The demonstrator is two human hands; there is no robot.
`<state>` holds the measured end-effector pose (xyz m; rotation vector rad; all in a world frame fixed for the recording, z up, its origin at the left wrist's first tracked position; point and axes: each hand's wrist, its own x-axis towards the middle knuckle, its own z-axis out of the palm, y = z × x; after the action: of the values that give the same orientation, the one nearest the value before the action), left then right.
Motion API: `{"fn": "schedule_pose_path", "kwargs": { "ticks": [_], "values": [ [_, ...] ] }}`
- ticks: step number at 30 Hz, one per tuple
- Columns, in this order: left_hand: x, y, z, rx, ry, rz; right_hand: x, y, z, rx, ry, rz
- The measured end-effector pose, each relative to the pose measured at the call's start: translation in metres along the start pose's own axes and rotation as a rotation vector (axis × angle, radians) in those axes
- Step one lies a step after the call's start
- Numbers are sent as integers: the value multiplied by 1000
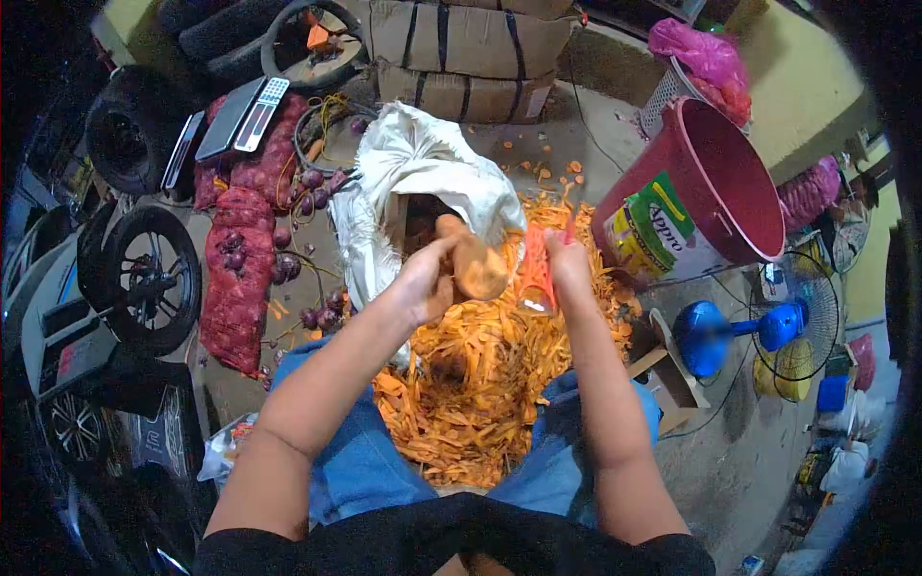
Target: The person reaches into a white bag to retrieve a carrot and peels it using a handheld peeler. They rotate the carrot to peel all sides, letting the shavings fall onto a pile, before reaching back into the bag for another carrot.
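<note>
My left hand [428, 280] is wrapped round a large orange carrot [478, 269], its thick rounded end turned toward the right. In my right hand [569, 266] is a tool with a red handle [570, 228], held upright with the fingers closed. Between the hands stands an orange-red object [536, 267] that I cannot make out clearly. Below both hands lies a broad heap of orange peelings [471, 346], spread between my knees. Just beyond my left hand an open white sack [432, 154] slumps, its dark mouth facing me.
A maroon bucket [663, 182] leans at the right, near a blue fan [701, 338]. Red net bags of onions [235, 288] lie at the left beside tyres [149, 278]. A scale [230, 120] rests on one bag. Wrapped brown bales [471, 58] stand at the back.
</note>
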<state>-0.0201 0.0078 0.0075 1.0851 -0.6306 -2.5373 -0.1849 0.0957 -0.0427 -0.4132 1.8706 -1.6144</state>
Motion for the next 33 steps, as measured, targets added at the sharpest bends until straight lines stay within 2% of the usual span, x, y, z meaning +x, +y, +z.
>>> {"fn": "schedule_pose_path", "kwargs": {
  "ticks": [1,2,3,6,9,11,14,15,16,18,19,21,25,28,30,33],
  "values": [
    [4,-2,-2,-23,-103,-41,-2,-6,-1,-5,-3,1],
    [8,-3,-3,-44,-206,-82,-7,-19,-1,124,12,18],
    [9,-3,-2,-48,-206,-83,-11,-29,0,255,29,36],
    [10,-3,5,73,-235,-158,-14,-40,-1,388,112,-9],
    [2,-6,15,63,-237,-175,-2,-31,-13,394,154,-76],
    [0,-9,17,67,-355,-150,0,-33,-11,429,246,-100],
    [7,-19,12,172,-305,-167,-12,-36,0,449,201,-84],
    [8,-25,13,166,-228,-160,-13,-35,3,212,213,27],
    [8,-28,15,166,-229,-165,-21,-37,9,212,217,29],
    [9,-34,17,202,-201,-189,-41,-46,22,27,146,-183],
    [9,-38,19,234,-159,-136,-41,-43,25,28,147,-182],
    [11,-41,15,312,-163,-127,-41,-37,27,-263,247,-479],
    [6,-33,23,462,-191,-89,-42,-40,25,-306,238,-355],
    [11,-35,26,410,-130,-122,-36,-39,24,-276,234,-351],
    [17,-39,21,342,-133,-108,-37,-41,27,-32,220,-294],
    [23,-38,15,311,-164,-93,-47,-54,25,-169,240,-342]
  ]
}}
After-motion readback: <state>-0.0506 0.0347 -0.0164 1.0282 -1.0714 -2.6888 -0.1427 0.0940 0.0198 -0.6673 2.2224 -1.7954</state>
